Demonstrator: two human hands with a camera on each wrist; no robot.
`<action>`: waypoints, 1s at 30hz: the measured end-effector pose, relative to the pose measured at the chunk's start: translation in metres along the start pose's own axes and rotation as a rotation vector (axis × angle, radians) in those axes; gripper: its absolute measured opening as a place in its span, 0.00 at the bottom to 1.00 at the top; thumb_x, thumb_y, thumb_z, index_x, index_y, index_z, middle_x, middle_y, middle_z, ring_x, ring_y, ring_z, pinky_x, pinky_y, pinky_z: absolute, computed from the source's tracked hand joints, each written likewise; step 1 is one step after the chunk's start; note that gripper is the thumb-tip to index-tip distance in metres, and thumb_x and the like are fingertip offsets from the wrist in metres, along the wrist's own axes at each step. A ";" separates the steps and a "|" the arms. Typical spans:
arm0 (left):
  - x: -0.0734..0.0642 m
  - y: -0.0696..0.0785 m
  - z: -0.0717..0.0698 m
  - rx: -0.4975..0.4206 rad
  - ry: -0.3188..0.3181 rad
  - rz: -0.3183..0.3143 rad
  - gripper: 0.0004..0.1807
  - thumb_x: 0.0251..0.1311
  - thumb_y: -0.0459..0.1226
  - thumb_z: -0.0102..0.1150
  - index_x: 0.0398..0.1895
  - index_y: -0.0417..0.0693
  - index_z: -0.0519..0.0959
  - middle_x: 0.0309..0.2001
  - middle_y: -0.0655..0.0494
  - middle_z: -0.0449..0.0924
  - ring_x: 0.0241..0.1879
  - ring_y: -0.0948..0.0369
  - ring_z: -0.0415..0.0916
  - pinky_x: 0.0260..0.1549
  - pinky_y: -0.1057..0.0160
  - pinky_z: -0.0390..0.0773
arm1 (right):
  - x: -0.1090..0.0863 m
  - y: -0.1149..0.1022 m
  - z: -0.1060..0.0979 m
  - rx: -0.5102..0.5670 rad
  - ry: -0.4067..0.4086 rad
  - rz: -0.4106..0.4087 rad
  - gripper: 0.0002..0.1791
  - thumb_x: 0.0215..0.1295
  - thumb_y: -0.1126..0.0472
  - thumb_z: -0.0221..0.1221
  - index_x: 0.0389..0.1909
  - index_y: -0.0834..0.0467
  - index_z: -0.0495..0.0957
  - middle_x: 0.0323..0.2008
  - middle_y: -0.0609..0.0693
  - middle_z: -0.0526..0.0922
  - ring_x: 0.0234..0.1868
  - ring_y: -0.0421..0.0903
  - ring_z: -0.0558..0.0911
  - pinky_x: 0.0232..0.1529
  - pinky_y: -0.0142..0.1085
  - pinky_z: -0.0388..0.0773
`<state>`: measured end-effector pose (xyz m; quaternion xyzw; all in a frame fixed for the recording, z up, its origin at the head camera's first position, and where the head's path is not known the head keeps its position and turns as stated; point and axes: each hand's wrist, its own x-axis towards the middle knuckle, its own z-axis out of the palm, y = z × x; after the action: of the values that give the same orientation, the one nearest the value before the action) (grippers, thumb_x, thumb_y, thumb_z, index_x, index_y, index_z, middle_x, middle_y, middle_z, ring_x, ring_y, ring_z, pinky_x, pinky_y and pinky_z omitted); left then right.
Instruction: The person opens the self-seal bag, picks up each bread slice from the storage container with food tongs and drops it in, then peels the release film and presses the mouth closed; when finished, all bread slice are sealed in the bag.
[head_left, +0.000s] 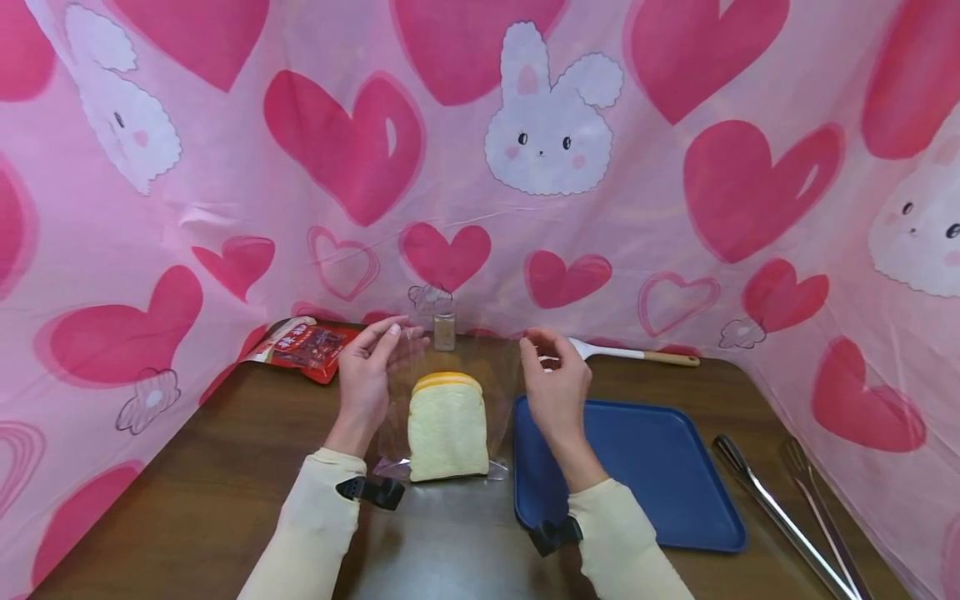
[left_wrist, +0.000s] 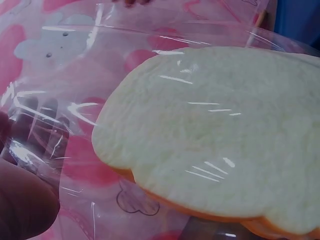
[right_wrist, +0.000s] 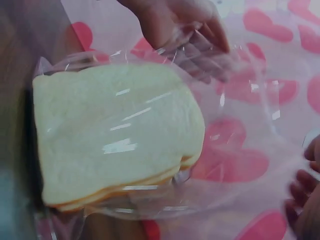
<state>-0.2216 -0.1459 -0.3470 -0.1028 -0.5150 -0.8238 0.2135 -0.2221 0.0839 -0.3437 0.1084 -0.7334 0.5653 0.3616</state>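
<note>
A clear plastic bag (head_left: 501, 392) stands upright between my two hands, with slices of white bread (head_left: 448, 429) inside it. The slices have an orange-brown crust and lie flat against each other, as the right wrist view shows. My left hand (head_left: 365, 371) holds the bag's upper left edge, the thumb in front and the fingers seen through the film. At the upper right edge, my right hand (head_left: 557, 379) pinches the film between thumb and curled fingers. The left wrist view shows the bread (left_wrist: 210, 135) close up behind shiny plastic.
A blue tray (head_left: 645, 475) lies to the right, partly under my right forearm. Metal tongs (head_left: 772, 500) rest beyond it. At the back are a red snack packet (head_left: 303, 348), a small jar (head_left: 444, 332) and a white spatula with a wooden handle (head_left: 637, 354).
</note>
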 end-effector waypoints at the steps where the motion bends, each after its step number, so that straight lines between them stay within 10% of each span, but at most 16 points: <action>1: 0.000 0.000 0.000 0.008 -0.007 0.005 0.11 0.77 0.30 0.56 0.54 0.34 0.83 0.38 0.56 0.93 0.39 0.57 0.93 0.46 0.56 0.90 | 0.000 -0.004 0.002 -0.011 0.036 -0.087 0.07 0.68 0.65 0.69 0.44 0.62 0.89 0.37 0.57 0.89 0.37 0.45 0.85 0.40 0.26 0.80; 5: -0.001 0.001 0.000 0.033 -0.037 0.028 0.15 0.77 0.30 0.56 0.60 0.30 0.80 0.40 0.57 0.93 0.41 0.58 0.93 0.47 0.55 0.90 | 0.003 -0.024 0.013 -0.031 0.035 -0.415 0.06 0.65 0.69 0.70 0.41 0.66 0.88 0.34 0.58 0.87 0.35 0.52 0.84 0.38 0.33 0.82; 9: -0.001 0.002 0.001 0.049 -0.064 0.045 0.18 0.78 0.29 0.54 0.64 0.25 0.76 0.41 0.58 0.93 0.42 0.59 0.92 0.46 0.57 0.90 | 0.006 -0.044 0.029 -0.061 -0.104 -0.576 0.06 0.63 0.69 0.72 0.40 0.65 0.88 0.32 0.56 0.85 0.30 0.47 0.82 0.31 0.36 0.84; 16: -0.004 0.002 0.003 0.066 -0.068 0.048 0.16 0.77 0.28 0.54 0.62 0.31 0.81 0.41 0.62 0.92 0.42 0.65 0.90 0.46 0.62 0.90 | 0.009 -0.060 0.056 -0.185 -0.293 -0.660 0.13 0.62 0.65 0.75 0.47 0.62 0.89 0.32 0.53 0.84 0.28 0.43 0.81 0.32 0.30 0.84; 30: -0.011 0.001 0.001 0.091 -0.107 0.090 0.17 0.75 0.25 0.55 0.59 0.42 0.86 0.44 0.67 0.91 0.43 0.69 0.89 0.45 0.65 0.89 | 0.013 -0.068 0.066 -0.332 -0.387 -0.672 0.16 0.65 0.60 0.74 0.52 0.60 0.89 0.40 0.53 0.86 0.33 0.44 0.86 0.39 0.32 0.88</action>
<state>-0.2115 -0.1432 -0.3497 -0.1601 -0.5573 -0.7825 0.2270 -0.2197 0.0046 -0.2906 0.3860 -0.7927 0.2592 0.3943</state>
